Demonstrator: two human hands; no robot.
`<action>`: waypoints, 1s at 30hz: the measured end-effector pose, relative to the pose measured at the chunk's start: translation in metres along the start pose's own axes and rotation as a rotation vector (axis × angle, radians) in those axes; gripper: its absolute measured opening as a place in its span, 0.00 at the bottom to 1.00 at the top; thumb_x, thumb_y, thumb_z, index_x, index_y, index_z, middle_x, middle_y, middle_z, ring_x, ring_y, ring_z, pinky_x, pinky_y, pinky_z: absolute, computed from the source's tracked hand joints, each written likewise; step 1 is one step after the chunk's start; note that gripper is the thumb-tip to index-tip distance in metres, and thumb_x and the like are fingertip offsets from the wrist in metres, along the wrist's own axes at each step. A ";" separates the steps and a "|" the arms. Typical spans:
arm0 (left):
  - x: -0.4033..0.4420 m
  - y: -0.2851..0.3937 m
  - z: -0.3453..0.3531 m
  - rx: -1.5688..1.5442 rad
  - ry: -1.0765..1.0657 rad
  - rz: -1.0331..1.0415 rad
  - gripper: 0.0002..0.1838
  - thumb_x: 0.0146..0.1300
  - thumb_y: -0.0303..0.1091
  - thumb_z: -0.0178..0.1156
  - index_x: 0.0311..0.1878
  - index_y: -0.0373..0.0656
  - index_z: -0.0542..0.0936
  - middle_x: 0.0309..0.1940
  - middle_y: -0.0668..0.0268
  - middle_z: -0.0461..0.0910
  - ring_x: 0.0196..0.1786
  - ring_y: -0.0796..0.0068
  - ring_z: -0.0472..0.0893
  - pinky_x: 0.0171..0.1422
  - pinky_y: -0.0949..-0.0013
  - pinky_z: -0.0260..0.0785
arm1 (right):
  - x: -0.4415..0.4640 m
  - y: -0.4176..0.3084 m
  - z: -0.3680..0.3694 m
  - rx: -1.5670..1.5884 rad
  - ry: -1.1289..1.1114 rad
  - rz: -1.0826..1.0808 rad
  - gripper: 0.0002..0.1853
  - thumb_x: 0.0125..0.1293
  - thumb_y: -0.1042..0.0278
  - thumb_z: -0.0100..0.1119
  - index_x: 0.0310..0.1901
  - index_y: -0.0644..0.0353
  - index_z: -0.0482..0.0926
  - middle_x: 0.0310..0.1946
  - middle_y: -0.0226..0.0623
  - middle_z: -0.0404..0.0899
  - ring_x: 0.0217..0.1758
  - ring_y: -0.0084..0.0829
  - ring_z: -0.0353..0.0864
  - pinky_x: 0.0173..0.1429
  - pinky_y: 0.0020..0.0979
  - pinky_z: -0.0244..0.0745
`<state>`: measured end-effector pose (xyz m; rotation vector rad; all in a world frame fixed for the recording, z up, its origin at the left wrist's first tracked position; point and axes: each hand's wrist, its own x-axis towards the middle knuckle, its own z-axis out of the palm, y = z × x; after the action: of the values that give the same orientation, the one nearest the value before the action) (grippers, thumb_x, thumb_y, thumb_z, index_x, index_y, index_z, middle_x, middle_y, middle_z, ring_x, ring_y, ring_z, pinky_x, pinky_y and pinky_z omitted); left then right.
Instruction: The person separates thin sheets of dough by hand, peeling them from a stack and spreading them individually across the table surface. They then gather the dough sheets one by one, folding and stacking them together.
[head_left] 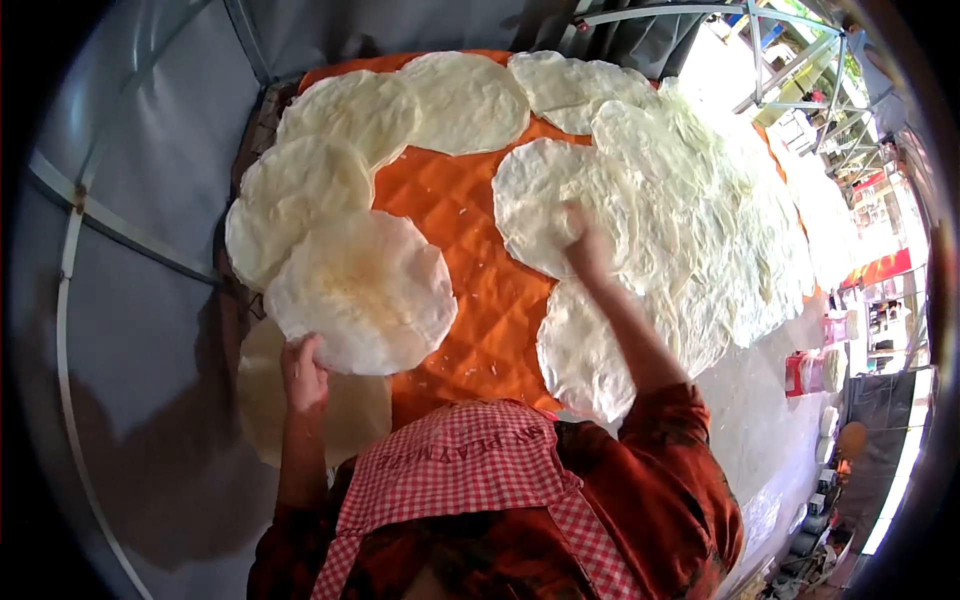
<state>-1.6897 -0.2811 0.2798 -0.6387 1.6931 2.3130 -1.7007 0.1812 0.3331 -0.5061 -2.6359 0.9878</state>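
My left hand [305, 375] pinches the near edge of a round, thin flatbread [365, 290] with a browned middle. This sheet lies partly over other pale flatbreads [300, 195] on the left side. Farther right, my right hand [588, 245] is over a wrinkled white flatbread [545, 195]. Its fingers are smeared by motion, so their grip is unclear, and I cannot tell whether they touch the sheet. Below my left hand, another flatbread [315, 405] lies in shadow.
An orange quilted cloth [470, 220] lies under the flatbreads. Many overlapping sheets [710, 220] cover the right side. A grey tarp wall [150, 150] with metal poles stands at left. Red-and-white packages [805, 372] are on the floor at right.
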 end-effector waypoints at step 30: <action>0.089 -0.109 0.150 1.226 -0.364 1.022 0.17 0.53 0.32 0.60 0.47 0.42 0.72 0.48 0.53 0.69 0.49 0.50 0.70 0.53 0.50 0.63 | 0.162 0.054 0.115 1.172 -0.082 0.474 0.14 0.66 0.66 0.53 0.46 0.69 0.73 0.34 0.45 0.79 0.38 0.39 0.82 0.44 0.34 0.79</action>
<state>-1.7568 -0.1128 0.1834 0.9791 2.9803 1.0022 -1.8776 0.2208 0.2350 -0.7500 -1.5227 2.4064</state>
